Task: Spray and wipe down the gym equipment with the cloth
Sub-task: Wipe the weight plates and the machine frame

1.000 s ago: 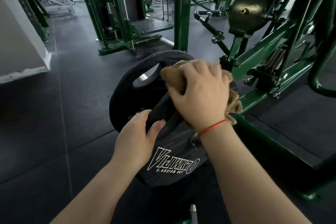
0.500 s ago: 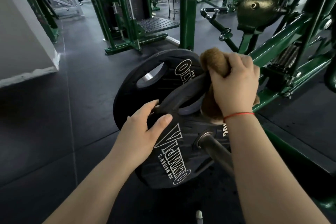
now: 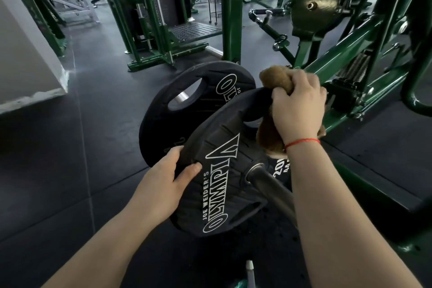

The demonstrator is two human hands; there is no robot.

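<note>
Head view, mid-frame: left hand (image 3: 161,184) grips plate (image 3: 222,170) edge, probably stopping spin; right hand (image 3: 298,110) squeezes bunched cloth (image 3: 273,77) onto its rim.

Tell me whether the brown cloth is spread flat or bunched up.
Bunched up. The right hand grips the cloth in a wad against the rim of the front weight plate. Lumps show above and below the hand.
</note>
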